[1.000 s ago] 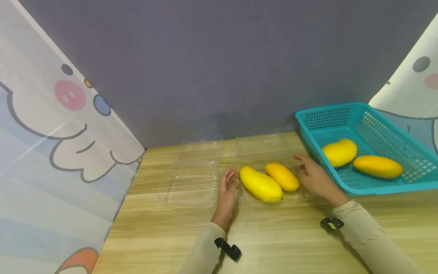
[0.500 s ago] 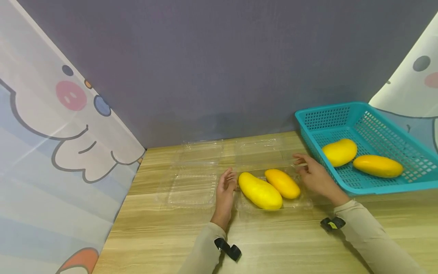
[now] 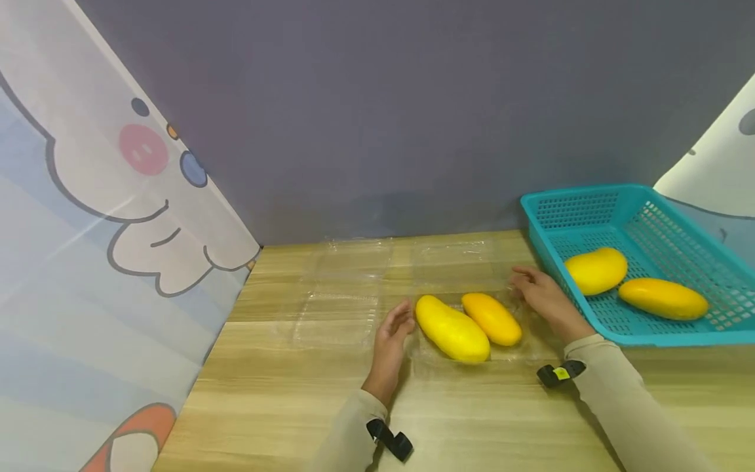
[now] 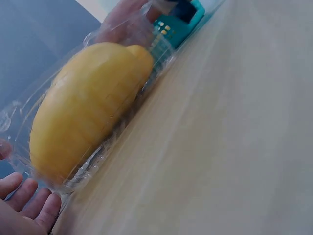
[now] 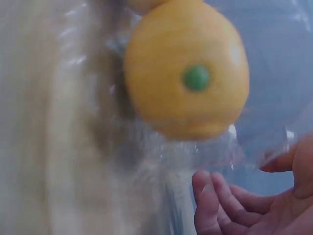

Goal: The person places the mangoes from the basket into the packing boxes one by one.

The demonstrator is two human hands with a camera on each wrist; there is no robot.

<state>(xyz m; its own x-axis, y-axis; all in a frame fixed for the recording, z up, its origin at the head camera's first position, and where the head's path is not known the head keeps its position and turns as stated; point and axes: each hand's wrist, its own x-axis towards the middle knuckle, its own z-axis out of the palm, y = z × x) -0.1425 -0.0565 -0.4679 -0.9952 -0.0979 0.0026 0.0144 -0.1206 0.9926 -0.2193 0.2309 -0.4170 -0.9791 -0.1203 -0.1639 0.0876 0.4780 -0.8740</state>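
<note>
Two yellow mangoes, a larger one [image 3: 453,330] and a smaller one [image 3: 492,319], lie side by side in a clear plastic clamshell box [image 3: 513,351], its lid [image 3: 454,259] folded back behind. My left hand [image 3: 389,344] stands at the box's left side, fingers loosely bent by its wall; in the left wrist view the fingertips [image 4: 29,193] are close to the box corner. My right hand [image 3: 545,298] is at the right side, near the rear corner. In the right wrist view its fingers [image 5: 230,200] are relaxed below a mango end with a green stem spot. Exact contact is unclear.
A second clear clamshell box [image 3: 336,321] lies open to the left. On the right, a turquoise basket [image 3: 655,337] holds two more mangoes [image 3: 663,299]. A grey wall [image 3: 383,118] closes off the back of the wooden table [image 3: 283,406].
The box base with its mangoes has shifted slightly towards me between my hands. My hands stay on either side, nearly in place. The head view has turned a little.
</note>
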